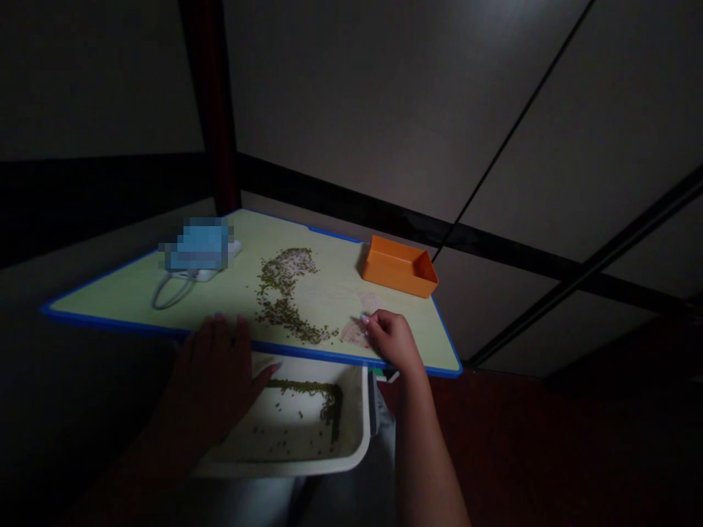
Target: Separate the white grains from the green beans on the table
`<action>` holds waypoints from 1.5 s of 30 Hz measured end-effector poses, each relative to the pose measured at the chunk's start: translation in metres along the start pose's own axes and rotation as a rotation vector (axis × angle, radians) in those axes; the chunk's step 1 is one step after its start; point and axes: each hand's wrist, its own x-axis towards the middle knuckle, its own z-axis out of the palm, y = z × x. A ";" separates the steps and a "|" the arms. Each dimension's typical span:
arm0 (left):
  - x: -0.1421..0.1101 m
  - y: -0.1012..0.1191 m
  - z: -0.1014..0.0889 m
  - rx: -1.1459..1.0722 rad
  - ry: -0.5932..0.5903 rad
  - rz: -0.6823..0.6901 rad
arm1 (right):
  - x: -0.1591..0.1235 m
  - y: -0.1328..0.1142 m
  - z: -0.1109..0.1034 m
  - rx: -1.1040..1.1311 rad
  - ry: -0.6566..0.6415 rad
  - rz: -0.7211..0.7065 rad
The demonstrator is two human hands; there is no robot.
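On a pale yellow-green tabletop with a blue rim, many small green and brownish pieces lie scattered in a curved band. My left hand rests at the near edge with its fingers apart, above a white tub. My right hand is over the right part of the tabletop, fingertips pinched together. What sits between those fingertips is too small to make out. Just beside them is a pinkish patch. Inside the tub, more small green pieces gather along the walls.
An orange open box stands at the back right of the tabletop. At the left, a blurred-out blue item lies on a white object with a looped cable. Dark panelled walls rise behind; reddish floor shows at right.
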 end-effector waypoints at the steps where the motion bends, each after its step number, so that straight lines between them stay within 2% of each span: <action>1: 0.000 0.000 0.000 0.003 -0.002 0.002 | 0.000 0.001 0.000 0.014 -0.004 -0.009; 7: 0.000 0.002 -0.005 -0.016 -0.018 -0.013 | 0.000 -0.001 -0.001 0.022 -0.043 -0.052; 12: 0.000 0.001 -0.003 -0.077 -0.023 -0.026 | -0.001 -0.003 -0.002 -0.026 -0.018 -0.051; 17: 0.000 0.001 -0.004 -0.105 -0.018 -0.029 | 0.000 -0.008 -0.002 -0.123 -0.022 -0.055; 28: -0.001 0.002 -0.003 -0.011 -0.018 -0.026 | 0.004 -0.021 0.001 -0.364 -0.039 -0.113; 33: -0.001 0.001 -0.006 -0.054 -0.027 -0.005 | 0.004 -0.025 0.005 -0.380 -0.042 -0.139; 45: -0.002 0.001 -0.006 0.061 -0.067 0.004 | 0.002 -0.022 0.004 -0.277 -0.098 -0.207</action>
